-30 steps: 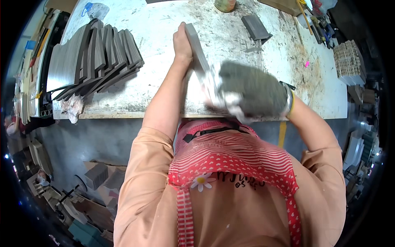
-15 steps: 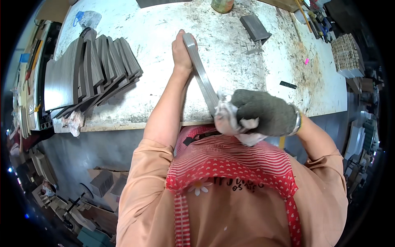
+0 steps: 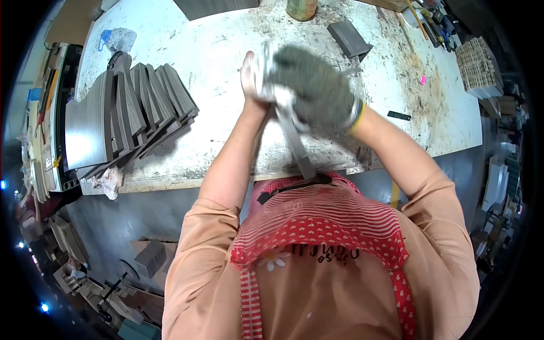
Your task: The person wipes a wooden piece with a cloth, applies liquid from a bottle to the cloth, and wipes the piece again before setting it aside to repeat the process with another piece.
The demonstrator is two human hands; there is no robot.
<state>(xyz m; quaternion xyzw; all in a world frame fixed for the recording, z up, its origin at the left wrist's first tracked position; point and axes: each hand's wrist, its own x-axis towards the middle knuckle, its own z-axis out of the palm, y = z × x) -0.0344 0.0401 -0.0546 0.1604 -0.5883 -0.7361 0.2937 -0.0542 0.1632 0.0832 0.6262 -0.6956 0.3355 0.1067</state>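
A narrow grey board (image 3: 296,146) stands on edge at the table's front, its near end by my apron. My bare left hand (image 3: 248,84) is around its far end, fingers partly hidden behind the cloth. My right hand (image 3: 317,88) wears a dark grey-green knit glove and is blurred by motion. It grips a crumpled white rag (image 3: 266,76), pressed against the board's far end, close beside my left hand.
On the left a fanned stack of grey wood-grain boards (image 3: 90,122) leans over. A crumpled rag (image 3: 110,182) hangs at the front edge. Farther back are a clear plastic bottle (image 3: 120,39), a jar (image 3: 301,8) and a dark grey block (image 3: 347,37). A black strip (image 3: 399,115) lies right.
My right hand with the rag has moved along the board, from its near end up and left to the far end. My left hand still holds the far end.
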